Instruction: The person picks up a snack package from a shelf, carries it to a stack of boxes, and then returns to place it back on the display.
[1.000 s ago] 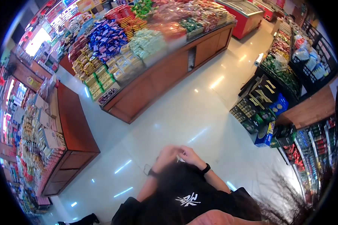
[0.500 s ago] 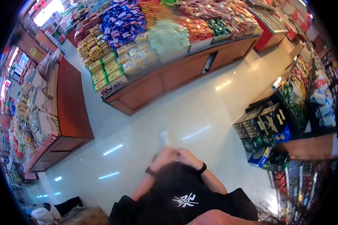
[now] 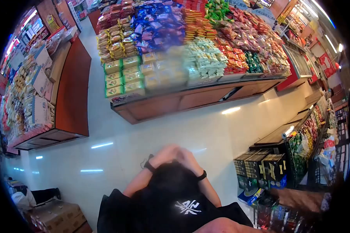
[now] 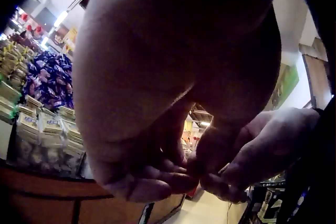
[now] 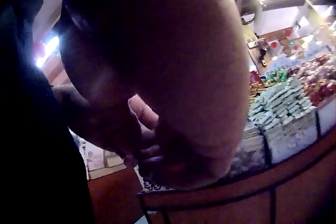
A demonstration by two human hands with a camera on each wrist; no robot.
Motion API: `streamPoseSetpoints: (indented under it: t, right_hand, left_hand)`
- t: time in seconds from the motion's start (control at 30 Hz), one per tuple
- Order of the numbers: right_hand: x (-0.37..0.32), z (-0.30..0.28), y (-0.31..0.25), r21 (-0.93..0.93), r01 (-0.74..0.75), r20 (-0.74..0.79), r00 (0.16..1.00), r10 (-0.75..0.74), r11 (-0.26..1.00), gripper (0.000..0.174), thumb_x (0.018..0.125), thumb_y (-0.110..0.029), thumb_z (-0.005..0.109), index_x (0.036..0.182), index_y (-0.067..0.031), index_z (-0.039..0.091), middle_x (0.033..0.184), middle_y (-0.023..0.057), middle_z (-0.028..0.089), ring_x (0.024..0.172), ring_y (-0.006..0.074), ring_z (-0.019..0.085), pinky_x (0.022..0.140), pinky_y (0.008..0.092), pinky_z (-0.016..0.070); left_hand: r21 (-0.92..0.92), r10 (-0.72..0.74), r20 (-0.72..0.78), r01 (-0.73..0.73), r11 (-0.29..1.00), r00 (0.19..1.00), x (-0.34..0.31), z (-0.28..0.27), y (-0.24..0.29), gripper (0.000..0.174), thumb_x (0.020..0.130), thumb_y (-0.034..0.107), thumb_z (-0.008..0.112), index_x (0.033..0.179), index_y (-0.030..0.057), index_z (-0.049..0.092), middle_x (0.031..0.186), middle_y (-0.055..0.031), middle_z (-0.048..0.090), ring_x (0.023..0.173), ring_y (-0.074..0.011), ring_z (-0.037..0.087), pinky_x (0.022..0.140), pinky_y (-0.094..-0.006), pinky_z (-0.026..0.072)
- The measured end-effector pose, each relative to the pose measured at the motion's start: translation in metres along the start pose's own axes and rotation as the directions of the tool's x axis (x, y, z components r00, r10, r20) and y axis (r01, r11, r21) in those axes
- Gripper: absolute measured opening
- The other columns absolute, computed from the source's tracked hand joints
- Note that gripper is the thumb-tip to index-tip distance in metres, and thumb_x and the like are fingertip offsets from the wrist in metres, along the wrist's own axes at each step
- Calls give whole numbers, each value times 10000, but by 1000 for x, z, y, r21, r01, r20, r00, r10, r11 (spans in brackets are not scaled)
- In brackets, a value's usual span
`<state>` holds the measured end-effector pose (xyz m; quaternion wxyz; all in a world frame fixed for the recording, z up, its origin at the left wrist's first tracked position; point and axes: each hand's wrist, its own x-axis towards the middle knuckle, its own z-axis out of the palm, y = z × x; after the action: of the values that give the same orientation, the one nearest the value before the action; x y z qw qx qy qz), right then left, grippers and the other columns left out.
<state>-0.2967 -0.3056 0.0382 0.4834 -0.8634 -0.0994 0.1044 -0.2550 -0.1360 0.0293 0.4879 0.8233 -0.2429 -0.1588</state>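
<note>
Both hands meet in front of the black shirt, fingertips together, with a dark band on each wrist. In the head view the left hand (image 3: 164,156) is bent inward against the right hand (image 3: 188,160); motion blurs both. Seen from the left wrist, the left hand (image 4: 131,92) curls its fingers, and their tips touch those of the right hand (image 4: 268,137). From the right wrist, the right hand (image 5: 189,92) is dark, its fingers bent toward the left hand (image 5: 97,116). I cannot tell whether a small thing lies between the fingertips.
A long wooden counter (image 3: 159,101) ahead bears heaps of packaged snacks (image 3: 159,27). Another wooden display stand (image 3: 72,89) is at left. Black boxes (image 3: 260,167) are stacked at right by a produce rack. Cardboard boxes (image 3: 58,217) and a person in white (image 3: 24,200) are at lower left.
The head view has swung to the right, and the counter now appears more level. The person and cardboard boxes at lower left have come further into view. The hands stay together.
</note>
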Motion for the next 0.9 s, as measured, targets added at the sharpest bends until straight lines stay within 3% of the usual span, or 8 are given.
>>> streamPoseSetpoints:
  t: [0.17, 0.2, 0.3, 0.33, 0.43, 0.67, 0.77, 0.9]
  right_hand:
    - [43, -40, -46, -82, -50, 71, 996, 56, 995, 295, 855, -46, 537, 1145, 2, 558, 1032, 203, 635, 956, 310, 628, 813, 364, 487]
    - [49, -33, -26, 83, -65, 49, 997, 61, 994, 294, 856, -50, 537, 1144, 2, 564, 1029, 203, 637, 953, 305, 630, 813, 364, 487]
    - [74, -44, -4, 81, -121, 114, 987, 112, 989, 309, 849, -57, 543, 1153, -8, 567, 1027, 202, 637, 947, 311, 629, 816, 357, 487]
    - [84, -46, 9, -52, -67, 103, 992, 72, 996, 330, 843, -73, 558, 1167, -15, 567, 1025, 207, 634, 950, 313, 627, 828, 353, 485]
    - [117, -62, 31, 107, -129, 76, 990, 121, 986, 237, 806, -133, 583, 1015, -24, 609, 771, 156, 607, 675, 278, 566, 648, 375, 464]
    - [212, -118, 80, 68, -11, 69, 998, 6, 998, 254, 851, -153, 576, 1066, -21, 603, 847, 146, 653, 749, 202, 618, 672, 339, 493]
    - [254, -158, 72, 9, -176, 220, 961, 170, 984, 314, 880, -173, 579, 1154, -22, 591, 968, 134, 674, 793, 196, 634, 677, 328, 500]
    - [295, -189, 79, 227, -157, 199, 974, 112, 961, 402, 915, -287, 559, 1231, -39, 560, 1067, 155, 653, 889, 248, 646, 781, 352, 506]
  left_hand:
    - [13, -16, 42, 15, 1000, 999, 38, -18, -15, 247, 848, 113, 513, 1064, 32, 601, 985, -178, 618, 887, -336, 591, 753, -396, 485]
    - [-16, 49, -40, -50, 999, 998, 43, -19, -15, 247, 857, 111, 504, 1070, 29, 598, 980, -177, 619, 886, -330, 590, 767, -386, 482]
    - [-24, -8, 16, 9, 1000, 1000, 67, -26, -25, 238, 871, 114, 507, 1074, 28, 596, 974, -174, 620, 865, -312, 592, 774, -379, 481]
    - [-49, -56, 33, 57, 997, 998, 77, -28, -27, 236, 878, 125, 509, 1075, 27, 594, 976, -172, 619, 862, -306, 593, 772, -375, 481]
    - [-95, -164, 22, 165, 982, 986, 112, -38, -31, 237, 897, 156, 517, 1079, 24, 590, 982, -162, 616, 852, -282, 597, 757, -361, 482]
    - [-171, -203, -191, 171, 970, 960, 206, -41, -65, 265, 900, 193, 573, 1108, 31, 588, 996, -115, 623, 813, -190, 599, 715, -322, 487]
    - [-221, -243, -209, 196, 955, 947, 250, -56, -44, 281, 894, 199, 592, 1121, 34, 585, 992, -108, 625, 816, -176, 600, 712, -308, 490]
    - [-308, -235, -377, 118, 944, 896, 300, -59, -43, 283, 883, 177, 614, 1122, 27, 588, 974, -90, 631, 831, -166, 607, 700, -295, 496]
